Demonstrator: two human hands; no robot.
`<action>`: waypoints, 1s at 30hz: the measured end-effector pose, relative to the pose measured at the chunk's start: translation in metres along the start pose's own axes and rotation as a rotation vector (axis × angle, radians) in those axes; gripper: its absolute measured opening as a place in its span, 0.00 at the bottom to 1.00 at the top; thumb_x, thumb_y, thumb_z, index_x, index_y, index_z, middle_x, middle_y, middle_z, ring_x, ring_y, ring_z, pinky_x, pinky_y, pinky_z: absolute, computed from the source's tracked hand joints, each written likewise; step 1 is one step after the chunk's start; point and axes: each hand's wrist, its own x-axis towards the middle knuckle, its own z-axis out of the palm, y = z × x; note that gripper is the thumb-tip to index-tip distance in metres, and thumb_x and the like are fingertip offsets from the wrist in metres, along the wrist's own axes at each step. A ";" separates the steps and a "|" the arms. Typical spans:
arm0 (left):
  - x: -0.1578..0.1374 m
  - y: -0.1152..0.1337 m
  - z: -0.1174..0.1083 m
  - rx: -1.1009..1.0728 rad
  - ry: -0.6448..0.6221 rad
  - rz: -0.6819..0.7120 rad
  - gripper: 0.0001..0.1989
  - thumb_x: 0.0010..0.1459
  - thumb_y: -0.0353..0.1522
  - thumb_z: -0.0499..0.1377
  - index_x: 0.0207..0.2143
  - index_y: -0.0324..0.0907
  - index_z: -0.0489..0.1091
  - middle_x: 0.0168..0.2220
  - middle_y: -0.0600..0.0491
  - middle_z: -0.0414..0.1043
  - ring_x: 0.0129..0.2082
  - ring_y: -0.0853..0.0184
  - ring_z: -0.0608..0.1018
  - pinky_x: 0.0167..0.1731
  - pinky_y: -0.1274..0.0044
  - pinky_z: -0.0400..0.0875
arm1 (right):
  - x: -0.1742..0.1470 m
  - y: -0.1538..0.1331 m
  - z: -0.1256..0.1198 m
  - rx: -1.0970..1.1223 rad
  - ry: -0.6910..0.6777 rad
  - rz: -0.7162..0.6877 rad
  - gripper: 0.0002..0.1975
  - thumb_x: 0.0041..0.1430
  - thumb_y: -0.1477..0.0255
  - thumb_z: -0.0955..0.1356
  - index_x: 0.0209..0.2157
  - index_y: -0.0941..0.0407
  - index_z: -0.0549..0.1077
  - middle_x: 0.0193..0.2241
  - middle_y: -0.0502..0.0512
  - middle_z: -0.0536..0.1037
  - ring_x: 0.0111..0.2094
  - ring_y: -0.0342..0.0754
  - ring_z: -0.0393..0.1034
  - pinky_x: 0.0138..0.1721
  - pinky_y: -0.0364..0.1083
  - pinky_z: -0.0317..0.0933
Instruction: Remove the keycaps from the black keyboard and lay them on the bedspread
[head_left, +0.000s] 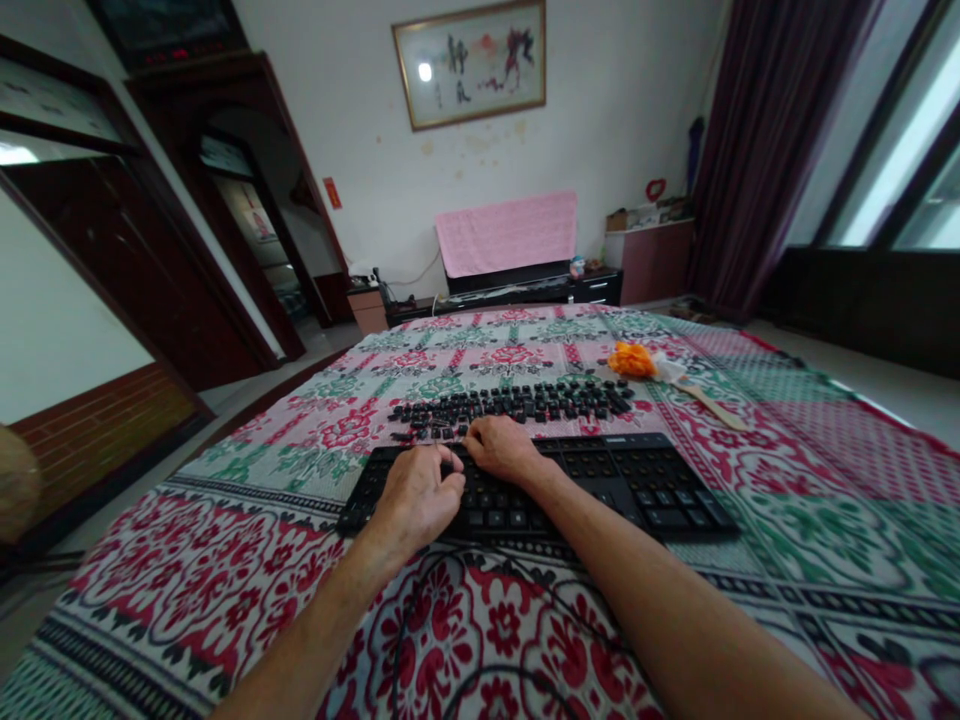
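A black computer keyboard [600,490] lies on the patterned tablecloth, with bare sockets in many places and keycaps still on in others. My left hand [424,492] is over its left part, thumb and fingers closed in a pinch; a small dark piece shows between them, too small to make out. Close beside it, my right hand [501,446] rests at the keyboard's upper edge with fingers curled, and their tips are hidden. Just beyond the keyboard, many loose black keycaps [555,400] are spread in rough rows.
Right of the keycaps lies an orange cloth bundle [631,360] beside a wooden-handled brush [712,408]. A black cable [401,620] loops over the tablecloth [247,540] between my forearms. Past the table stands a low black cabinet [600,287] with a pink cloth [510,235] above it.
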 end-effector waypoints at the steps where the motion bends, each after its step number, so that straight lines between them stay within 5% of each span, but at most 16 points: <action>1: -0.002 0.003 -0.001 0.034 0.015 0.015 0.07 0.42 0.29 0.56 0.26 0.41 0.72 0.14 0.56 0.66 0.17 0.69 0.69 0.20 0.80 0.55 | 0.000 0.000 0.000 -0.004 0.003 0.000 0.16 0.55 0.66 0.58 0.32 0.56 0.75 0.31 0.59 0.77 0.34 0.49 0.70 0.32 0.43 0.58; 6: 0.000 -0.001 0.000 0.001 -0.016 -0.009 0.08 0.42 0.29 0.55 0.27 0.41 0.71 0.17 0.54 0.69 0.18 0.69 0.71 0.19 0.80 0.57 | -0.001 -0.001 -0.001 -0.003 -0.002 0.005 0.16 0.55 0.66 0.58 0.33 0.56 0.75 0.31 0.58 0.77 0.34 0.50 0.70 0.31 0.43 0.58; 15: 0.016 -0.017 -0.018 -0.509 -0.208 -0.378 0.12 0.42 0.30 0.57 0.33 0.37 0.65 0.18 0.52 0.71 0.20 0.65 0.76 0.18 0.80 0.66 | -0.002 0.002 0.002 0.024 0.003 0.010 0.16 0.56 0.66 0.58 0.34 0.56 0.75 0.33 0.58 0.77 0.35 0.48 0.69 0.34 0.42 0.57; 20: 0.020 -0.019 -0.029 -0.572 -0.174 -0.395 0.14 0.42 0.30 0.59 0.34 0.37 0.64 0.19 0.51 0.72 0.21 0.65 0.77 0.19 0.81 0.67 | -0.003 0.002 0.000 0.042 0.021 -0.006 0.16 0.56 0.67 0.58 0.34 0.57 0.75 0.32 0.58 0.76 0.35 0.47 0.68 0.35 0.42 0.57; 24: 0.022 -0.016 -0.025 -0.552 -0.084 -0.347 0.13 0.41 0.30 0.58 0.33 0.37 0.66 0.19 0.52 0.72 0.20 0.65 0.77 0.17 0.82 0.66 | -0.004 -0.003 -0.013 0.190 0.095 -0.181 0.13 0.53 0.74 0.60 0.34 0.56 0.75 0.36 0.55 0.74 0.37 0.44 0.67 0.39 0.40 0.57; 30: 0.024 -0.016 -0.026 -0.577 0.001 -0.332 0.13 0.39 0.30 0.58 0.32 0.37 0.67 0.17 0.53 0.71 0.20 0.63 0.77 0.17 0.81 0.67 | -0.007 -0.011 -0.025 0.489 -0.227 -0.301 0.13 0.46 0.69 0.67 0.36 0.57 0.74 0.28 0.48 0.75 0.28 0.41 0.67 0.29 0.38 0.57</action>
